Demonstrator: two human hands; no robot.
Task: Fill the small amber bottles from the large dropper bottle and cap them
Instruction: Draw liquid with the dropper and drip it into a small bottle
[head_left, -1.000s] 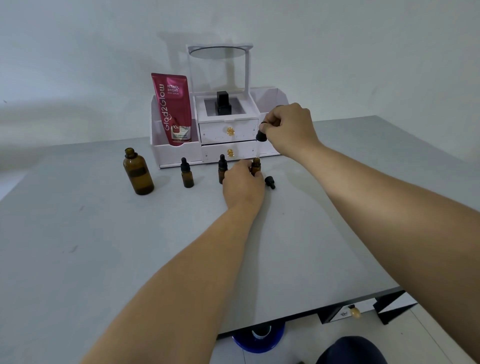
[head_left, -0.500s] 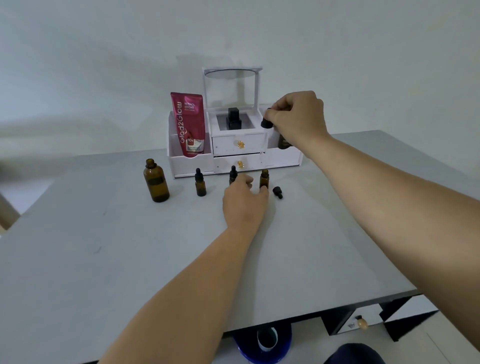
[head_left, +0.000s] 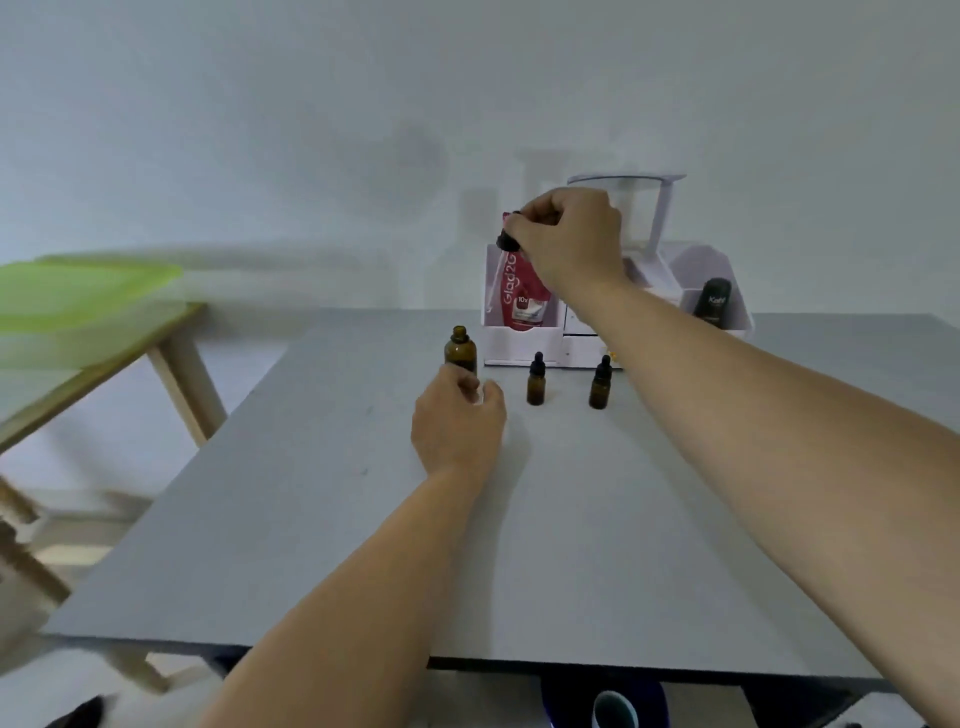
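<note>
Logging status from the head view: right hand (head_left: 569, 236) is raised over the far side of the grey table (head_left: 571, 519), thumb and fingertips pinched tight on the black collar of the dropper (head_left: 505, 243). Its glass pipette hangs down in front of the red Glad2Glow tube (head_left: 525, 306) in the white organizer (head_left: 493, 338). I cannot tell whether the pipette carries liquid. The large amber bottle (head_left: 460, 352) stands upright with its neck open, below and a little left of the dropper. Left hand (head_left: 457, 418) sits just in front of its base with fingers loosely curled. The hand hides the bottle's lower part, so I cannot tell whether it grips the bottle or only nears it. Right of it stand two small amber bottles (head_left: 536, 384), the second (head_left: 601, 387) close against the right forearm, both upright with black caps on. I count those two as capped and probably finished, though fill levels cannot be read through the dark glass. The forearm covers the table beyond them, so I cannot confirm any further bottles. Remaining, in my judgement: the dropper back into the large bottle, for another draw or for closing.
</note>
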